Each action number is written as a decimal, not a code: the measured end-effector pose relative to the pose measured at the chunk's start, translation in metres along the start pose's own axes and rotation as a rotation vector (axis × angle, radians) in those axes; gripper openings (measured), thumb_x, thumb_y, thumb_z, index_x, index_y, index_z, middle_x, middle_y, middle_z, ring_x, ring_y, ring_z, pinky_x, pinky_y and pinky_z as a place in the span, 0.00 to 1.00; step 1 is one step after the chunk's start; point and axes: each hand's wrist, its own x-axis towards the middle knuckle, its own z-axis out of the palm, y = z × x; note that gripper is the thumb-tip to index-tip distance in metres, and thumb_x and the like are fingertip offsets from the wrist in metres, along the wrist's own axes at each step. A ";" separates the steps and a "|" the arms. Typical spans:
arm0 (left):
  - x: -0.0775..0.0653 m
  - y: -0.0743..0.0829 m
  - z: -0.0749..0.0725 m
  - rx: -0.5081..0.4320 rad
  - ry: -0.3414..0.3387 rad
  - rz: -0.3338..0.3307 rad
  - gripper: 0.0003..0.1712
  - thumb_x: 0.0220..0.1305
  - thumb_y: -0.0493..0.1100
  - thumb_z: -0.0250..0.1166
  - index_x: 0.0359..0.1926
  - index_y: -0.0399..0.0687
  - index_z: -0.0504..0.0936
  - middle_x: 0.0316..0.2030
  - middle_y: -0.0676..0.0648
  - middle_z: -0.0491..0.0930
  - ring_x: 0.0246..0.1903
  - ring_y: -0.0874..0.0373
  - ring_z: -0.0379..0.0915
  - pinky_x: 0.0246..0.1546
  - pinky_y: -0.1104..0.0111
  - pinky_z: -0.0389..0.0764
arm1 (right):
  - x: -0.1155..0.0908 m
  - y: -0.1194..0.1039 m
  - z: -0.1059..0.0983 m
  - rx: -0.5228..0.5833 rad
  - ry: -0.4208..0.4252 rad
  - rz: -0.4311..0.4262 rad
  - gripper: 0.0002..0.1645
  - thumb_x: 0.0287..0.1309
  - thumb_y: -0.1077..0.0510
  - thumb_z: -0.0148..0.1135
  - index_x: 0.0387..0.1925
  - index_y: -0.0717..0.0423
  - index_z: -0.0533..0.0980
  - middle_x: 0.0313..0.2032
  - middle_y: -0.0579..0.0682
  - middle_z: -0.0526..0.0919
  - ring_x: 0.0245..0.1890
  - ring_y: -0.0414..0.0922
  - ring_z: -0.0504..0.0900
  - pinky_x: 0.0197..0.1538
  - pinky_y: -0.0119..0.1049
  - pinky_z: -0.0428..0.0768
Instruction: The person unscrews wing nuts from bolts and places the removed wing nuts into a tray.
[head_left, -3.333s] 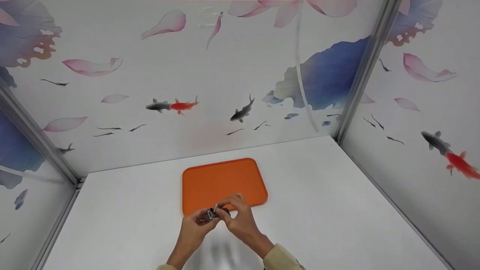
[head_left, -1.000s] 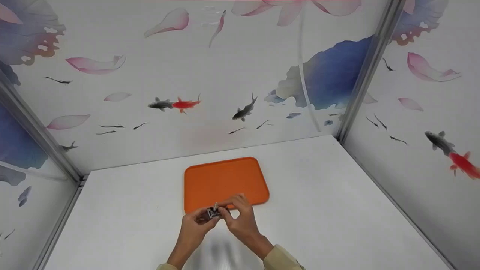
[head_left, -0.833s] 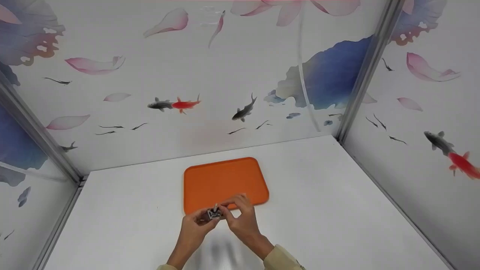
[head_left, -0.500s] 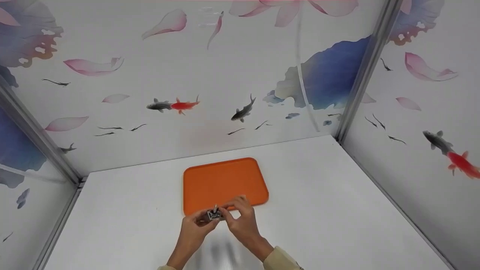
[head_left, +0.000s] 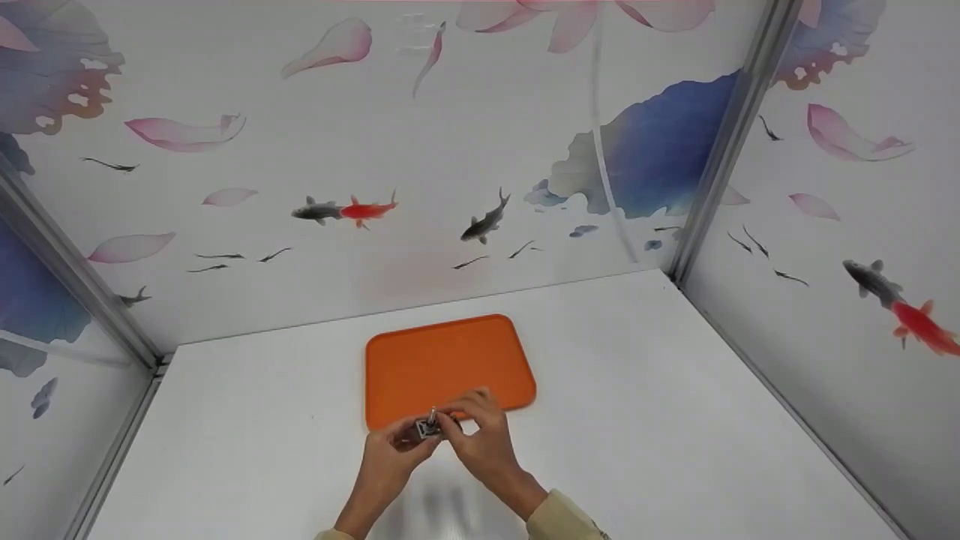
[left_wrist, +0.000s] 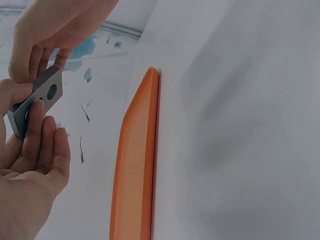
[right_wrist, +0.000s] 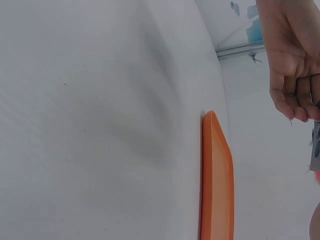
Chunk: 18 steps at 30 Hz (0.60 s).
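In the head view, a small grey metal block (head_left: 426, 429) with a thin silver pin (head_left: 433, 414) standing up from it is held above the front edge of an orange tray (head_left: 450, 367). My left hand (head_left: 390, 454) grips the block's left end. My right hand (head_left: 484, 439) pinches at its right side, index fingertip close by the pin. The left wrist view shows the block (left_wrist: 45, 95) as a flat piece with round holes, between left thumb and fingers; the right hand (left_wrist: 60, 30) reaches behind it. In the right wrist view the block (right_wrist: 315, 150) is cut by the frame edge.
A white table (head_left: 637, 420) lies under the tray. Behind it stands a white panel (head_left: 420, 150) printed with fish, petals and blue leaves, with metal posts (head_left: 724, 157) at the corners. A similar side panel (head_left: 847, 232) stands at right.
Both hands stay in nearly the same place. The right fingertips shift slightly around the pin, and the block tilts a little. The tray stays put.
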 end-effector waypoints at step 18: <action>0.000 -0.008 0.001 0.021 0.009 0.002 0.25 0.49 0.50 0.70 0.47 0.40 0.80 0.39 0.43 0.83 0.38 0.57 0.80 0.38 0.73 0.81 | 0.001 -0.013 -0.007 0.089 -0.164 0.134 0.07 0.52 0.63 0.63 0.36 0.58 0.80 0.33 0.51 0.82 0.38 0.48 0.73 0.43 0.37 0.74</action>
